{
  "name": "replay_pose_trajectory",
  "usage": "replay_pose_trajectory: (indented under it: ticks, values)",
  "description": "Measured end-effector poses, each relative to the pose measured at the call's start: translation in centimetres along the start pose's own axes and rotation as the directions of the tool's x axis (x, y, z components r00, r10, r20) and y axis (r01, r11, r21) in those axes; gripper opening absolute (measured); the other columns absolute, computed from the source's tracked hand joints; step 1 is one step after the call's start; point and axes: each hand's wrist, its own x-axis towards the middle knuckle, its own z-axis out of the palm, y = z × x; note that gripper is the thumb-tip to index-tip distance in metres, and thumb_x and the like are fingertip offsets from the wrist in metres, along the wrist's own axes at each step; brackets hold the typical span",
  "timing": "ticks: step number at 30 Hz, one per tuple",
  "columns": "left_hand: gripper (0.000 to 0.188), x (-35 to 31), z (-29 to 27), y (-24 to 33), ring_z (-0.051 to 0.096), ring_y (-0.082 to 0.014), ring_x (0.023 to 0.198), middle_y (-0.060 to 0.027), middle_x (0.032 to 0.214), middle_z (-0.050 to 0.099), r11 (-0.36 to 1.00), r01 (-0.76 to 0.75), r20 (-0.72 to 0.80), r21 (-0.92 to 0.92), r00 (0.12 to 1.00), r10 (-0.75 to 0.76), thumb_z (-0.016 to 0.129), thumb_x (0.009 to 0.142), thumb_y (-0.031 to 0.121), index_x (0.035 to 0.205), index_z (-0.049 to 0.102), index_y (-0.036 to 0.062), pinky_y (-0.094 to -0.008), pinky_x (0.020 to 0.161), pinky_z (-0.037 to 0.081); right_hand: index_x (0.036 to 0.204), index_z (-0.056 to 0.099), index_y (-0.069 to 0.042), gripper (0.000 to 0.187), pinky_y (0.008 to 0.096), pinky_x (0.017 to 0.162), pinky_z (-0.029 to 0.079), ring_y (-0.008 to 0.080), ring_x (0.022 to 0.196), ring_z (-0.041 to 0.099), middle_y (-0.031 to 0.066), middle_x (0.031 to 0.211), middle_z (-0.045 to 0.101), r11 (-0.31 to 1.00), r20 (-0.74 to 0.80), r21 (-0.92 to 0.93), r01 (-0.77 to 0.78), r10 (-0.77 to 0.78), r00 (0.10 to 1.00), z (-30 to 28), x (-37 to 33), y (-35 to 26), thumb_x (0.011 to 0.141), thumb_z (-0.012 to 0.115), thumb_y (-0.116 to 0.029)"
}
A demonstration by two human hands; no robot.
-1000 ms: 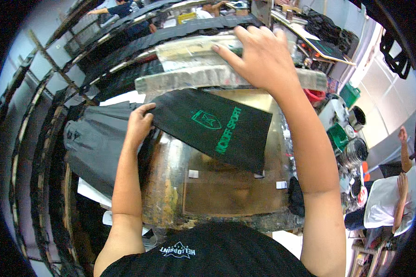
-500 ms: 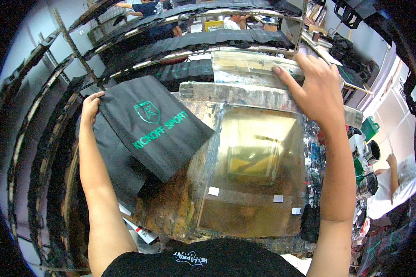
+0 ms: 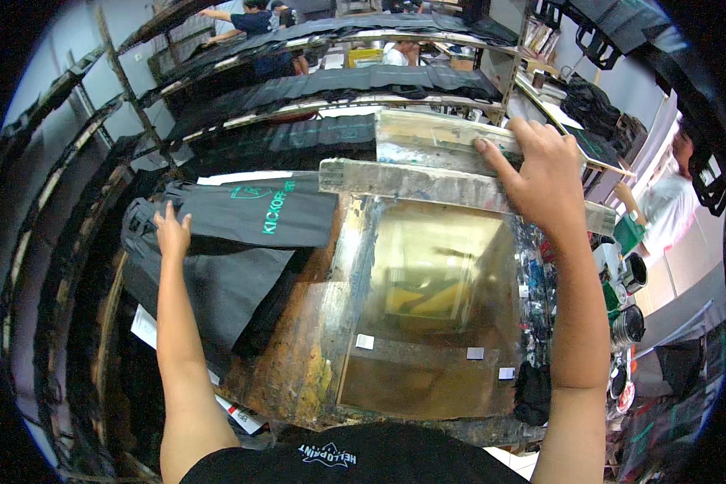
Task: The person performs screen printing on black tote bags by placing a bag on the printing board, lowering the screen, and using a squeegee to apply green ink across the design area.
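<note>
My left hand point(image 3: 172, 232) is open, with its fingers apart, against a dark fabric bag point(image 3: 306, 222) with a green print. The bag lies slanted over another dark fabric piece point(image 3: 210, 298) at the left of the stained work table point(image 3: 274, 371). My right hand point(image 3: 544, 173) is closed on the upper edge of a raised, paint-smeared printing screen frame point(image 3: 427, 133) at the table's far side. Below the frame runs a worn bar point(image 3: 411, 184). In front of me lies a shiny, brownish plate point(image 3: 427, 387) with small white tabs.
Racks point(image 3: 331, 89) with dark bags curve around the back and left. Paint cans point(image 3: 627, 327) and a green container point(image 3: 627, 234) crowd the right side. A person in a white shirt point(image 3: 668, 214) is at the right; other people are beyond the racks. A black rag point(image 3: 532, 391) lies beside the plate.
The printed bag, held up by its corner in my left hand before, now lies down at the left. My left hand's fingers have spread. My right hand keeps its hold on the frame.
</note>
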Motion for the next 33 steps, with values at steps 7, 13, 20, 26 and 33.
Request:
replay_pose_trajectory:
  ticks: [7,13,20,26,33]
  values:
    - [0.067,-18.6,-13.6,10.2,0.066,-0.0417,0.117,-0.0226,0.127,0.071,0.869,-0.46,0.276,-0.182,0.824,0.494,0.084,0.085,0.05,0.121,0.071,-0.0042,-0.0483,0.102,0.053,0.097,0.07,-0.004,0.054,0.0508,0.087,0.045,0.0351,0.098,0.067,0.016,0.095,0.072,1.0,-0.026,0.02,0.017,-0.017,1.0,-0.1,-0.6,-0.4,0.098,0.063,-0.058]
    - [0.047,-20.5,-8.9,7.4,0.064,-0.0404,0.12,-0.0196,0.123,0.07,0.9,-0.433,0.466,-0.052,0.786,0.405,0.072,0.097,0.041,0.124,0.068,0.0018,-0.0495,0.097,0.055,0.099,0.07,-0.005,0.058,0.0503,0.089,0.044,0.0335,0.099,0.067,0.0147,0.094,0.072,1.0,-0.014,0.011,0.002,-0.002,1.0,0.0,-1.7,-0.4,0.098,0.06,-0.062]
    - [0.02,-19.0,-9.9,8.0,0.073,-0.0365,0.089,-0.0139,0.095,0.073,0.847,-0.525,0.358,-0.084,0.777,0.518,0.061,0.103,0.023,0.096,0.069,0.0056,-0.0484,0.078,0.06,0.095,0.07,-0.005,0.055,0.0504,0.089,0.043,0.0327,0.096,0.066,0.0153,0.092,0.07,0.999,-0.016,0.046,0.02,-0.019,1.0,-0.3,-2.8,-0.7,0.097,0.063,-0.06]
    - [0.024,-18.6,-10.2,8.1,0.074,-0.0367,0.086,-0.0145,0.092,0.075,0.852,-0.524,0.39,-0.017,0.781,0.488,0.058,0.104,0.021,0.089,0.069,0.0057,-0.0477,0.076,0.06,0.093,0.069,-0.005,0.053,0.0505,0.091,0.042,0.0338,0.095,0.066,0.0149,0.09,0.069,0.998,-0.029,0.068,0.009,-0.007,1.0,-0.1,-2.7,-0.7,0.097,0.065,-0.058]
    - [0.025,-18.6,-11.3,8.5,0.075,-0.0358,0.084,-0.0154,0.086,0.075,0.866,-0.5,0.391,0.009,0.799,0.457,0.058,0.104,0.022,0.087,0.069,0.0068,-0.0472,0.075,0.061,0.102,0.069,-0.001,0.053,0.0481,0.091,0.04,0.0354,0.098,0.062,0.0172,0.093,0.067,0.998,0.036,0.066,-0.016,0.013,0.999,-0.8,-2.6,-1.2,0.097,0.067,-0.054]
